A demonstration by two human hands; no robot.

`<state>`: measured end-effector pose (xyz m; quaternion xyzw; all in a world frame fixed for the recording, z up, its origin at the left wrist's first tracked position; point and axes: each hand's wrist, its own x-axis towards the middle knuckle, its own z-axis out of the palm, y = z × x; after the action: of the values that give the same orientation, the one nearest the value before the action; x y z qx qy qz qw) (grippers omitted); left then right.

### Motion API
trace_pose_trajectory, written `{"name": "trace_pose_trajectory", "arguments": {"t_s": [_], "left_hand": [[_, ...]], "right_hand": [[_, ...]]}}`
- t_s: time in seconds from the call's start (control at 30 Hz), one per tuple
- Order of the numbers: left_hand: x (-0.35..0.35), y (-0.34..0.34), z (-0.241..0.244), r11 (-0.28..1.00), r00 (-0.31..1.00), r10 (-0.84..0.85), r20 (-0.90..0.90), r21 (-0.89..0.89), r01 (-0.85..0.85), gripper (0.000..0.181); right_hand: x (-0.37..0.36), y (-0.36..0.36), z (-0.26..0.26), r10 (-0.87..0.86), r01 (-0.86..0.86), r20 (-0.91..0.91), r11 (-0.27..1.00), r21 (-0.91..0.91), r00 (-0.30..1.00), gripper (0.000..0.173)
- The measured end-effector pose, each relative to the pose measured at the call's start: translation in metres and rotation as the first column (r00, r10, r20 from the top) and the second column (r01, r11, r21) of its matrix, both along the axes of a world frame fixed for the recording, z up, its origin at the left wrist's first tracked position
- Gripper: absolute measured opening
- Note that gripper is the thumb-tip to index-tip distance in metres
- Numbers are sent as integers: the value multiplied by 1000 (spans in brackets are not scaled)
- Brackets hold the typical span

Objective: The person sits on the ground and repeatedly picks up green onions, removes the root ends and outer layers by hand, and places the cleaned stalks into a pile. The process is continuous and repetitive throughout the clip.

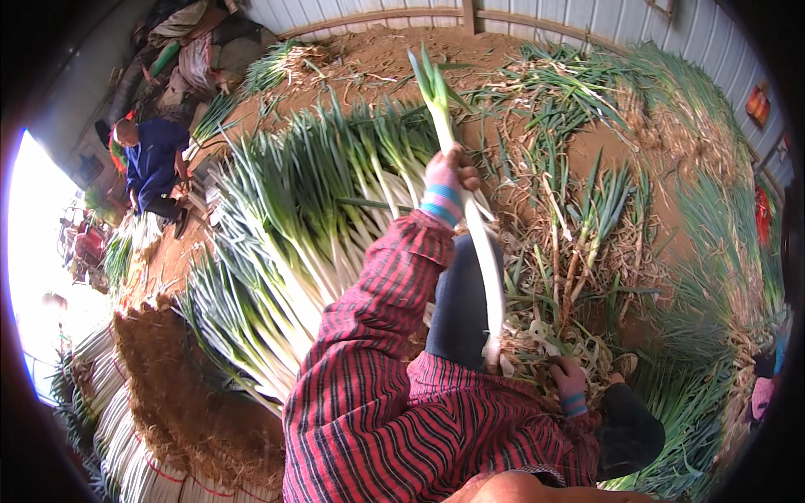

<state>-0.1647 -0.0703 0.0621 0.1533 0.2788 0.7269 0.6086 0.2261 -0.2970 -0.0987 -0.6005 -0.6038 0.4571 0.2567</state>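
Observation:
A long Welsh onion [482,258] with a white shaft and green leaves is gripped near its upper middle by my left hand [451,168]. Its root end points down towards my lap. My right hand [568,377] is low on the right, beside pale peeled leaves [547,339]; its fingers are bent, and whether it holds one of these I cannot tell. To the left of my raised arm lies a broad row of clean green onions [314,214], leaves pointing away from me.
Untrimmed onions [710,251] are heaped along the right wall. Dry peelings and loose stalks [566,251] litter the soil ahead. Bundles tied with red string [138,446] and a brown fibrous mat [170,390] lie lower left. Another person [154,163] works at the upper left.

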Motion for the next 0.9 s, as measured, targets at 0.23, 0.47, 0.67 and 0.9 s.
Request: {"name": "trace_pose_trajectory", "arguments": {"t_s": [0.23,0.47,0.67,0.9], "left_hand": [[-126,-73,25,970,897,244,-370,76,-232,7],[-247,-167,-23,853,726,453,-517,14,-522,16],[-354,-239,-191,443,86,-274,-958,-205,-873,43],[-283,-132,-171,547,116,409,-905,141,-825,49]], "right_hand": [[-6,0,-12,89,-97,113,993,66,990,24],[-18,2,-20,123,-125,89,992,14,988,23],[-16,5,-32,185,-177,84,980,-94,979,21],[-3,35,-60,304,-315,262,949,-2,916,23]]}}
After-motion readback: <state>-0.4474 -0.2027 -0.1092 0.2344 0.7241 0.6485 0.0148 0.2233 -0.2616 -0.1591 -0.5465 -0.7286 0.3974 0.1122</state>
